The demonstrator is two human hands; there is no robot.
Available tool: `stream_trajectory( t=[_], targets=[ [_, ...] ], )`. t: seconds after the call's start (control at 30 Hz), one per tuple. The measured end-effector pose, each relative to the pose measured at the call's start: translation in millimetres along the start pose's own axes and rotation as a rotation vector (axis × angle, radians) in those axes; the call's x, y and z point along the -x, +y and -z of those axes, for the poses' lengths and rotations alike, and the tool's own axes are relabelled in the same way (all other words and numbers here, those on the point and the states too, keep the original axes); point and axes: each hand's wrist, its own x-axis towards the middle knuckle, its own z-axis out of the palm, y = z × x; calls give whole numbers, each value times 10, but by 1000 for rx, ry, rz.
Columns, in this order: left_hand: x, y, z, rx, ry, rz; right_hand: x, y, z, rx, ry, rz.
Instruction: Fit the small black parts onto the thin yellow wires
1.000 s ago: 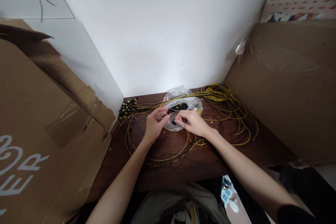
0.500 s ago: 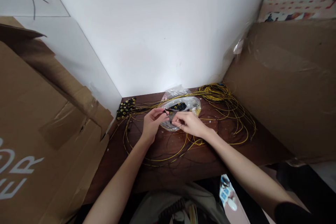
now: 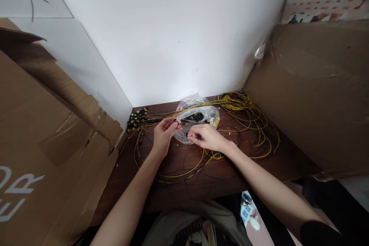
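Observation:
My left hand (image 3: 163, 133) pinches a small black part (image 3: 176, 121) between thumb and fingertips; its exact kind is too small to tell. Just to its right, my right hand (image 3: 206, 137) has its fingers closed on a thin black wire (image 3: 198, 140). Both hands are raised over the near side of a clear plastic bag (image 3: 212, 112), which holds small black and yellow pieces (image 3: 195, 117). Yellow and black wires (image 3: 184, 175) curve across the brown tabletop (image 3: 178, 194) below the hands.
Black and yellow connectors (image 3: 137, 118) lie bunched at the back left. A coil of yellow wires (image 3: 235, 101) sits at the back right. Cardboard boxes stand left (image 3: 57, 130) and right (image 3: 311, 96), with a white wall (image 3: 178, 38) behind.
My left hand has shifted slightly left, away from my right hand, with the small black part still pinched. My right hand has hardly moved. The whole view has drifted a little.

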Motion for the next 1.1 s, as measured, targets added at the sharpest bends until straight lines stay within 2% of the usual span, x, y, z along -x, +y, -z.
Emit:
stream_trajectory(
  t=[0.1, 0.2, 0.27, 0.53, 1.1],
  targets=[
    [0, 8, 5, -109, -2, -64, -11, 4, 9, -13, 118, 1],
    [17, 5, -11, -205, -43, -113, -28, 19, 18, -47, 256, 5],
    [34, -9, -28, -252, -80, -126, -35, 25, 17, -88, 303, -3],
    [50, -86, -11, -423, -194, -186, -43, -28, -34, -221, 305, -55],
    [67, -71, -25, -414, -224, -145, -68, -44, -57, -346, 337, -174]
  ],
)
